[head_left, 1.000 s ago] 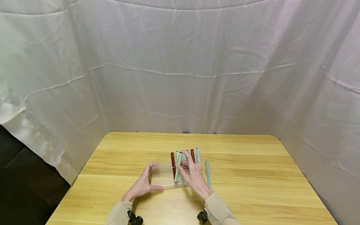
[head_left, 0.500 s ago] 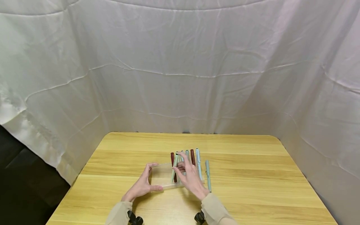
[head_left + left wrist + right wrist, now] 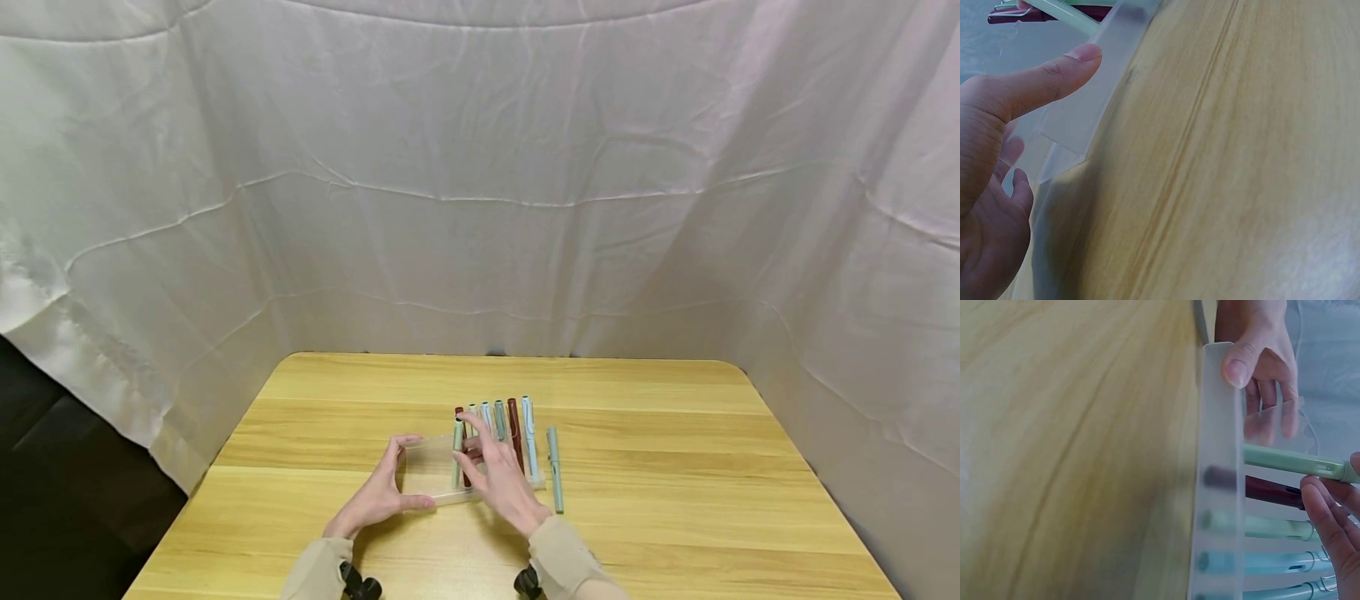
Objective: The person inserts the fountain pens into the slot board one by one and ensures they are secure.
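A clear plastic box (image 3: pixel 431 467) lies on the table with several pens side by side in its right part. My left hand (image 3: pixel 378 492) grips its left end, the thumb against the near wall (image 3: pixel 1091 94) and the fingers at the far side. Between thumb and fingers of my right hand (image 3: pixel 501 483) is a light green pen (image 3: pixel 1291 460), held at the left of the row. Beside it lies a dark red pen (image 3: pixel 1272 492), followed by another light green pen (image 3: pixel 1279 526) and a light blue pen (image 3: pixel 1279 561). The right hand partly hides the row.
One grey-green pen (image 3: pixel 555 471) lies on the table, outside the box to its right. The wooden table (image 3: pixel 675 483) is enclosed by pale curtains (image 3: pixel 480 250) at the back and sides.
My right hand has moved left with the light green pen, from above the row to the left of the dark red pen. The pen stands straighter now. My left hand stays put.
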Tool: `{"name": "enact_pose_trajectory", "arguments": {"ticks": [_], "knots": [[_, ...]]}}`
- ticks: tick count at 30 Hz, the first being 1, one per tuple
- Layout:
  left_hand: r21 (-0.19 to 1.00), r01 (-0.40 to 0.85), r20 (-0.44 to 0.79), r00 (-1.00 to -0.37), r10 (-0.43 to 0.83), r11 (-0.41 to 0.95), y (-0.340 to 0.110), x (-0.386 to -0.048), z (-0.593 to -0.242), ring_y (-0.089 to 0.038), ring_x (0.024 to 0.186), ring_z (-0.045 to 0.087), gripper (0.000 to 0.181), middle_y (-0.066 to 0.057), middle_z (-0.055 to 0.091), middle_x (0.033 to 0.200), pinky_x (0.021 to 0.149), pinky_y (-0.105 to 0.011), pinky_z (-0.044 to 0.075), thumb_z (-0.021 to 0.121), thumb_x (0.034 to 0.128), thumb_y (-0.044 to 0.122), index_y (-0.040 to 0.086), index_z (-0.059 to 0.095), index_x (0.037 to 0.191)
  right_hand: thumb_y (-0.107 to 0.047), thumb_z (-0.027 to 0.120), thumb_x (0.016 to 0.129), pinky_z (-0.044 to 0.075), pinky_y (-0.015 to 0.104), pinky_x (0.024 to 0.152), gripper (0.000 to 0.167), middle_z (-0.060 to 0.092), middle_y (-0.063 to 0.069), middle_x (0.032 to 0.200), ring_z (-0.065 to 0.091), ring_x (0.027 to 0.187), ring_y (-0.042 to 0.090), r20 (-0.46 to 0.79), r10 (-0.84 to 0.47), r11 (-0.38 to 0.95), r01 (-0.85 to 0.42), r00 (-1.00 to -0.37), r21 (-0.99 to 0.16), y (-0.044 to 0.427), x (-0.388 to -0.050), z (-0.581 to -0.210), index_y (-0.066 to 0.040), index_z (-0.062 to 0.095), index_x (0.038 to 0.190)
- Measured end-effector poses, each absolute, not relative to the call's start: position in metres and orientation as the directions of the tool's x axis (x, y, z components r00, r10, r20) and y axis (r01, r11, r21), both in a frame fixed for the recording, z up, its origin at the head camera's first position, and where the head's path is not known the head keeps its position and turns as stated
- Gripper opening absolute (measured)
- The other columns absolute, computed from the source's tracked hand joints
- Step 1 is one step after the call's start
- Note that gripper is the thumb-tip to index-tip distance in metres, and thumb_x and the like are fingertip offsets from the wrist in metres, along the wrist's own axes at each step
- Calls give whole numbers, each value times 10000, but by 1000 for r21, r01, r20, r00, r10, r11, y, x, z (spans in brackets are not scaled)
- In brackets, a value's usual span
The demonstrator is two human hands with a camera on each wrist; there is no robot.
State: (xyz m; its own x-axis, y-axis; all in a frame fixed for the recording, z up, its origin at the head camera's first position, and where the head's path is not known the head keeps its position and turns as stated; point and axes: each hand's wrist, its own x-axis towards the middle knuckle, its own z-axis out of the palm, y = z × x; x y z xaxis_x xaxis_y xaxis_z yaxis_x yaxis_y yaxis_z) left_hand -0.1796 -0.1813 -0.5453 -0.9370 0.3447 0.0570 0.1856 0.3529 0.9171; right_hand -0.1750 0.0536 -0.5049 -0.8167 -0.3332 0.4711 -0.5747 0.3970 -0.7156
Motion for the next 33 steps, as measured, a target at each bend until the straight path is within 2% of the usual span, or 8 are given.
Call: {"name": "enact_pose_trajectory", "arguments": {"ticks": [7,15,18,24,27,30,33], "knots": [[913,197,70,-938,338,358,-181,-180,-546,-491,1525,178,986,-245,283,1583,1251,-648,91,921,678,178,42,315,1444,-115,657,964,616,194,735,609,756,85,930,702,789,127,455,-359,414,-576,-815,-705,52,-174,-508,-143,374,1503],[916,164,33,-940,338,367,-181,-179,-544,-460,1543,156,997,-225,263,1597,1270,-621,77,924,674,176,69,309,1451,-111,670,955,584,144,666,617,760,80,922,674,732,72,454,-370,441,-583,-811,-682,50,-175,-508,-165,385,1500],[916,159,28,-941,337,367,-182,-179,-544,-443,1549,156,997,-211,265,1601,1277,-609,77,925,673,175,69,309,1451,-140,676,954,548,120,600,612,769,88,945,621,650,20,441,-375,471,-578,-815,-667,48,-175,-506,-202,397,1495],[915,166,34,-940,339,367,-182,-179,-544,-438,1548,163,999,-207,278,1595,1275,-610,72,925,676,183,62,305,1450,-168,676,960,480,91,507,591,778,100,967,508,556,-58,428,-389,510,-578,-816,-637,46,-176,-504,-200,413,1488],[916,167,35,-940,339,366,-182,-179,-544,-436,1549,162,996,-206,280,1595,1275,-610,71,926,677,189,68,309,1449,-183,676,963,405,66,425,605,784,88,958,392,471,-103,429,-396,536,-584,-812,-610,45,-177,-503,-220,400,1501],[915,173,41,-939,342,366,-182,-179,-544,-436,1549,163,996,-205,282,1594,1274,-612,75,926,677,198,70,310,1448,-175,690,953,301,53,346,627,789,80,935,246,396,-116,445,-403,554,-601,-799,-577,45,-179,-501,-205,401,1509],[915,181,49,-937,345,362,-182,-179,-544,-433,1547,170,998,-206,287,1591,1275,-612,79,928,676,200,67,309,1448,-145,711,934,293,44,361,629,779,39,841,250,408,-121,472,-406,565,-621,-783,-543,44,-180,-499,-159,429,1495]]}}
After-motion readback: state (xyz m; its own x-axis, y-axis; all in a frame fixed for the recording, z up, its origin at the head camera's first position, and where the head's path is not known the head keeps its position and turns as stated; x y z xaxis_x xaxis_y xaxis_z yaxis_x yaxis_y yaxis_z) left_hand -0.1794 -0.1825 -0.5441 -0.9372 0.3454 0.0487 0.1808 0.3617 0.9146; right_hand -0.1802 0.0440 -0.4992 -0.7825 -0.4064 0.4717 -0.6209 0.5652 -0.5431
